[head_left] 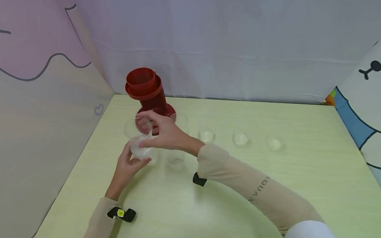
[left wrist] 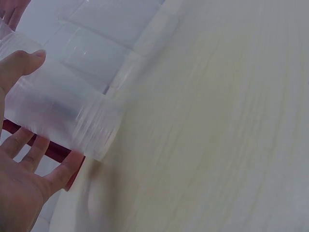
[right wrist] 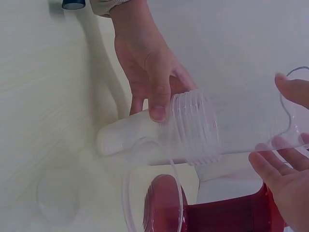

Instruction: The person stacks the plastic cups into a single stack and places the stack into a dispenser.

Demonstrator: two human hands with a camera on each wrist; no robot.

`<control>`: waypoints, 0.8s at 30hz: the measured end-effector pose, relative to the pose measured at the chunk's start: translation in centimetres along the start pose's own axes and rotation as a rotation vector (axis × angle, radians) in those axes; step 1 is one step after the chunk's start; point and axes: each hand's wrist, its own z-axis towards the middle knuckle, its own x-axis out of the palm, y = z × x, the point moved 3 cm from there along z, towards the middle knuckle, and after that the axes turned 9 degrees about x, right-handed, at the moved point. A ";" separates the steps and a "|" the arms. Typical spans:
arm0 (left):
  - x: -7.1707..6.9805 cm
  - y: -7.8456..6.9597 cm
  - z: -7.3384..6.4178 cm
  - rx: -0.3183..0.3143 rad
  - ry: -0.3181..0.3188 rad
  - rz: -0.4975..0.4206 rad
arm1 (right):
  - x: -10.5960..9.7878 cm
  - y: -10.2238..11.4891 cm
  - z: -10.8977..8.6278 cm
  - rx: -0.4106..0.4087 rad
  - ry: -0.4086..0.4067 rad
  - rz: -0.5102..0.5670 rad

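My left hand [head_left: 127,166] grips a stack of clear plastic cups [head_left: 140,151], thumb on one side and fingers on the other. In the right wrist view, several ribbed rims [right wrist: 195,128] sit nested close together beside the left thumb. My right hand [head_left: 164,132] holds a clear cup [right wrist: 251,116] whose mouth end meets those rims; its thumb and fingers are on opposite sides. The two cup bodies lie roughly in line, tilted. Whether the right-hand cup is seated in the stack, I cannot tell. Just behind the hands stands a dark red stand with a cup-shaped top [head_left: 153,98].
Clear cups stand in a row to the right, among them one nearest the hands [head_left: 206,135], a middle one [head_left: 240,138] and a far one [head_left: 275,142]. Another clear cup [head_left: 175,162] is close to the hands. Patterned cloth walls border the pale table [head_left: 224,212].
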 end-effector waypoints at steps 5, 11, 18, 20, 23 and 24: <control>0.0 0.0 0.0 -0.001 0.011 0.000 | 0.8 -0.2 0.3 0.007 0.020 -0.028; 0.0 -0.2 0.1 0.013 0.022 -0.009 | 1.4 -0.5 0.3 0.027 0.020 -0.124; 0.1 -0.2 0.2 -0.018 0.006 -0.022 | 1.7 -0.9 0.3 0.065 0.037 -0.214; 0.1 -0.2 0.2 -0.028 0.000 -0.024 | 1.8 -1.0 0.3 0.075 0.048 -0.234; 0.1 -0.2 0.2 -0.032 -0.008 -0.024 | 2.0 -1.3 0.4 0.097 0.061 -0.270; 0.1 -0.2 0.1 -0.031 -0.008 -0.023 | 2.1 -1.4 0.4 0.106 0.064 -0.283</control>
